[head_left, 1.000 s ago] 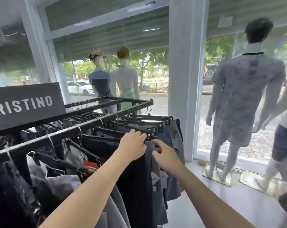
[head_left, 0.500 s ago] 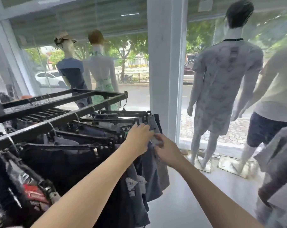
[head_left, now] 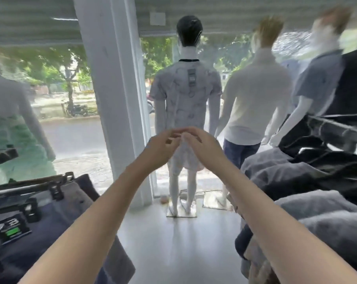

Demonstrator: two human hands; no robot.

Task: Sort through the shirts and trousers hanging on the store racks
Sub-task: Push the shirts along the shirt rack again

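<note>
Left trousers (head_left: 50,222): dark navy, hanging by the waistband from a black clip hanger (head_left: 30,185) at lower left.
Tag (head_left: 9,229): black with a green patch, on that waistband.
Right garments (head_left: 286,173): grey and black cloth bunched together below the right rack (head_left: 337,128); too blurred to tell whether shirts or trousers.

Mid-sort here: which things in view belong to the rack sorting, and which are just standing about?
Job: navy trousers on black clip hangers, lower left; grey and black garments on the right rack; left hand and right hand, both raised, holding nothing.
Not job: white pillar; mannequin in white patterned shirt; mannequin in cream polo; mannequin in grey-blue polo.
</note>
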